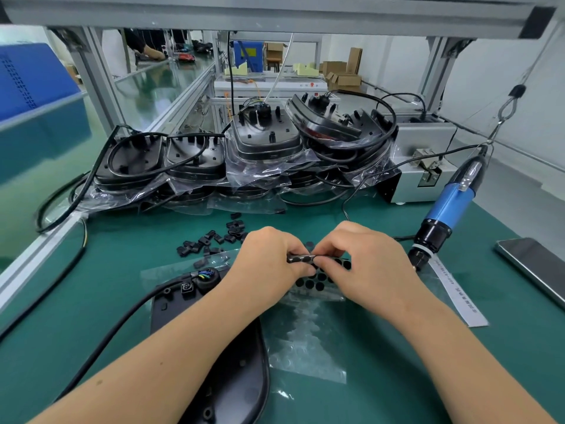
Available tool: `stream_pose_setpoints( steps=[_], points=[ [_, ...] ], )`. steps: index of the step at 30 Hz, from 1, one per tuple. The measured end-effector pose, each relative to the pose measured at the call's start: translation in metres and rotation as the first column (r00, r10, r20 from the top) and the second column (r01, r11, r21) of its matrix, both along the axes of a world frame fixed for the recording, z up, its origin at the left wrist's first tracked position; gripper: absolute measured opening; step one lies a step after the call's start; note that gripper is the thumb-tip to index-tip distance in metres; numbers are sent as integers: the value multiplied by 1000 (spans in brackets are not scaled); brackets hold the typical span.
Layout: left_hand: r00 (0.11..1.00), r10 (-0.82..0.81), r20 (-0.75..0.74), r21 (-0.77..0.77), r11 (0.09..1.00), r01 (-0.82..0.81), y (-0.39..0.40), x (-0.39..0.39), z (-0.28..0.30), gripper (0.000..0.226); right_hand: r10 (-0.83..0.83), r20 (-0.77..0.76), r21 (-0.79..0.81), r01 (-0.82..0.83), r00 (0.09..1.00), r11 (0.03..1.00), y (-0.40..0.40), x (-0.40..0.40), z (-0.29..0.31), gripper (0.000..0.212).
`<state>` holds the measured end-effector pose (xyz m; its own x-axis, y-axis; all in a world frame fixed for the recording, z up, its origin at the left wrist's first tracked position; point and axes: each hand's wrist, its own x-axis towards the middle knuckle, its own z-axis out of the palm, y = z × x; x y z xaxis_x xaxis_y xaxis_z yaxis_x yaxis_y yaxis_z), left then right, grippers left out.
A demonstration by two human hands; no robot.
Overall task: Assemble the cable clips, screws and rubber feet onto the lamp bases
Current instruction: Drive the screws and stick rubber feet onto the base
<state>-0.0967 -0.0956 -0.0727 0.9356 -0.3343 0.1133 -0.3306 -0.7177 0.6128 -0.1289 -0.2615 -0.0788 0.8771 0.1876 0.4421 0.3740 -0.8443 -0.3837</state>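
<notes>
Pinching a clear film strip (301, 258) of round black rubber feet, both hands (308, 255) curled, glossy lamp base (226, 362) beneath

Work surface: green mat (397, 393) covering the bench, edged on the left by an aluminium rail (36, 258).
Frame: grey aluminium extrusion posts (97, 78) carrying an overhead beam (275, 13) across the top.
Adjacent line: a long green-topped bench (153, 84) running back on the left.
Left edge: blue plastic bin (30, 75), partly in view.
Right wall: plain white wall (504, 96), evenly lit.
Far background: brown cardboard boxes (342, 73) stacked near a white cabinet (269, 84); a blue machine (247, 55) stands behind it.
Right of bench: grey metal box (428, 160) standing at the mat's rear.
</notes>
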Motion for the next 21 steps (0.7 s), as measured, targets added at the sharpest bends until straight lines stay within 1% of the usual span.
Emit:
stream_pose_setpoints(
  steps=[8,11,13,16,19,21],
  points=[
    [1000,-10,-16,15,1000,11,-1,2,2,17,15,169,-32,-10,986,999,2,-1,-3,5],
    [1000,-20,-19,44,999,20,-1,1,2,24,17,178,-16,-15,984,1000,3,-1,-3,6],
    [1000,-21,-12,55,998,22,-1,1,2,20,4,91,55,-9,996,998,2,1,-4,9],
    [1000,-6,-2,56,998,6,-2,0,3,16,10,-105,143,6,994,990,-2,4,-2,12],
    [1000,-1,11,57,998,0,-3,-1,3,14,44,-224,130,-15,974,991,-4,7,6,12],
    [1000,-1,21,54,999,-1,-3,-2,2,13,38,-239,85,-18,970,996,-4,8,11,10]
  ],
)
